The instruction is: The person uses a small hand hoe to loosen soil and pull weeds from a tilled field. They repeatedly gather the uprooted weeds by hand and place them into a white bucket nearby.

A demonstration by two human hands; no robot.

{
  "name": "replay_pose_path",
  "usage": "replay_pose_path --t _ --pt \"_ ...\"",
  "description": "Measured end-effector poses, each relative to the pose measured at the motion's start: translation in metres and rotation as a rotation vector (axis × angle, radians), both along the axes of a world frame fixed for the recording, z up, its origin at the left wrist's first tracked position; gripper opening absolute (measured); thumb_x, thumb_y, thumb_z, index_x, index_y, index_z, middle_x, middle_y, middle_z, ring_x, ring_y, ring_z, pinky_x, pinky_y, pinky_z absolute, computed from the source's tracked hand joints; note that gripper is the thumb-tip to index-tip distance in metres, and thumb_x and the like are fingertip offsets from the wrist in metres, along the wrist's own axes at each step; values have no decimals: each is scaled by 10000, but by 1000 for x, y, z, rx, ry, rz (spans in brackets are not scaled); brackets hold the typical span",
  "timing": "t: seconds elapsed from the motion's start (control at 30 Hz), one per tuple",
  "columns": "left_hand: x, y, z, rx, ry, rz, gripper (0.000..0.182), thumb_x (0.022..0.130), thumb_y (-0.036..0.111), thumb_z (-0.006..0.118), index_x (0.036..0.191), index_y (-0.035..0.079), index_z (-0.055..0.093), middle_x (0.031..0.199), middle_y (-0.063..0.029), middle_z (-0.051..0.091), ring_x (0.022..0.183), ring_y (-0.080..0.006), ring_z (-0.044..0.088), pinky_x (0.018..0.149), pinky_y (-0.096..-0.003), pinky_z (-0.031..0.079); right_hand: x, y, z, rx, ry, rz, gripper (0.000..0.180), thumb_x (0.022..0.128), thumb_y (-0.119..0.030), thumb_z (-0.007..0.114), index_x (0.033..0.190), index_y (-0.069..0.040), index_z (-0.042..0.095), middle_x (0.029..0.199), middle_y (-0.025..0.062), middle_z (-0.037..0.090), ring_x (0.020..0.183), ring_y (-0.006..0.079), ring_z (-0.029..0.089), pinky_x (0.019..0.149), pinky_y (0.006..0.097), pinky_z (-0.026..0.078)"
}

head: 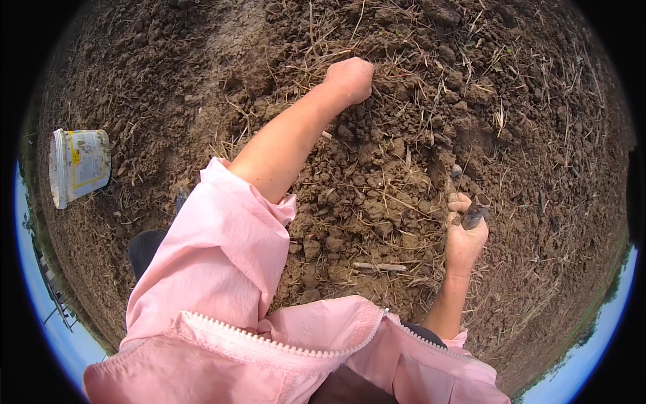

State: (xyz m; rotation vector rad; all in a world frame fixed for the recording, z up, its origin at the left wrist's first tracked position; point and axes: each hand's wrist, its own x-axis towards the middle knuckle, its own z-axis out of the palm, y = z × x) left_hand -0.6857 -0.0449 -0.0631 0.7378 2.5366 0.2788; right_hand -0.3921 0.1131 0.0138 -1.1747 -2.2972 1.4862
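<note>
My left hand (351,81) is at the loose brown soil (373,177) in front of me, among dry straw. Its back faces up and the fingers curl under, so what they may hold is hidden. My right hand (467,235), lower and to the right, grips the hollow metal handle (474,212) of a hand tool. The handle's open end points up past the thumb. A narrow, soil-coated part (447,177) seems to extend from this tool toward the ground. Close to it lies a small grey stone (456,170).
A white plastic bucket (91,161) with a yellow-edged printed label is on the soil at far left. A short dry stalk (379,266) lies before my body. Clods and straw cover the ground. Part of my dark footwear or trouser leg (144,247) shows at left.
</note>
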Motion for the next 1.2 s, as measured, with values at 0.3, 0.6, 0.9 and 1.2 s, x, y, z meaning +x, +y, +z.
replay_pose_path --t 0.3,0.6,0.9,1.2 --pt "-3 -13 22 223 62 101 228 758 29 590 961 -60 536 924 -242 612 912 -395 594 798 -438 490 -46 14 17 24 -166 48 141 740 46 544 837 -12 629 798 32 629 717 119 549 705 255 438" --pt "-1 41 -12 -54 76 -99 421 797 236 623 1191 107 548 1028 -143 620 996 -310 591 850 -408 485 -49 19 12 60 -205 60 190 691 52 526 827 -19 636 738 42 609 653 120 524 641 259 425" --pt "-2 -49 39 471 31 423 243 771 199 654 928 13 660 824 -144 666 756 -244 616 753 -339 490 -45 21 6 53 -156 53 185 716 43 530 841 -25 648 751 52 641 660 126 549 659 261 433" --pt "19 -26 39 385 32 241 435 709 111 668 1132 47 591 882 -156 664 807 -251 632 748 -355 507 -43 22 5 27 -199 43 148 731 13 540 839 -5 639 794 74 646 707 149 565 700 278 440"
